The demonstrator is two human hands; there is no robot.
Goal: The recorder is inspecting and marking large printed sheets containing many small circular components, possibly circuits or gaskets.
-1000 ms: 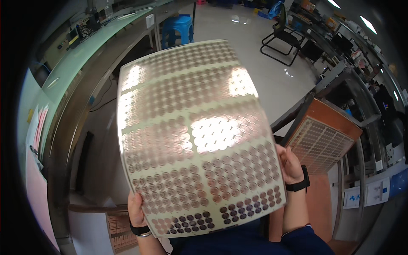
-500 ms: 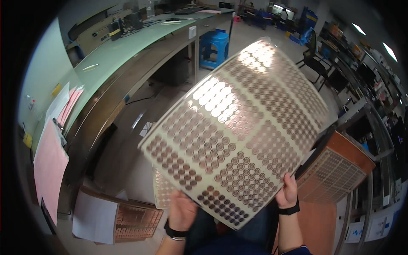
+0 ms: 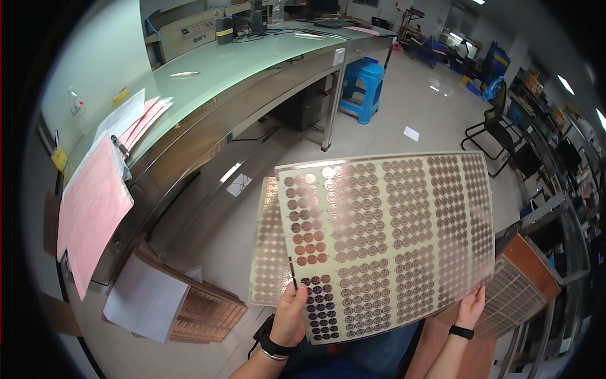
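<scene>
Patterned panel [image 3: 379, 252] held in front of a glass-topped workbench [image 3: 240, 69]

The workbench, largest of the objects, had a smooth, pale green, glassy top and a dull metallic side. The patterned panel, a thin, stiff-looking rectangle, showed rows of round coppery discs on a pale greenish ground, plain bands dividing them into blocks; the discs ran from orange to near-black at its left end. At lower left stood a slanted stack of boards [image 3: 205, 316], copper-coloured and partly covered by smooth white paper [image 3: 145, 300]. Limp pink sheets [image 3: 95, 211] draped over the bench's near end. At right, a reddish-brown board [image 3: 538, 264] carried a similarly dotted sheet [image 3: 512, 294]. A second disc-patterned panel [image 3: 266, 249] showed behind the first one's left edge; from where I stood, contact between the two could not be judged. A moulded blue stool [image 3: 363, 91] occupied the floor beyond.

The left hand [image 3: 290, 319] gripped the panel's lower left edge, thumb on the front face, the other fingers mostly hidden. The right hand [image 3: 470, 307] grasped the bottom edge near the right corner. The panel rose above and between them, tilted.
</scene>
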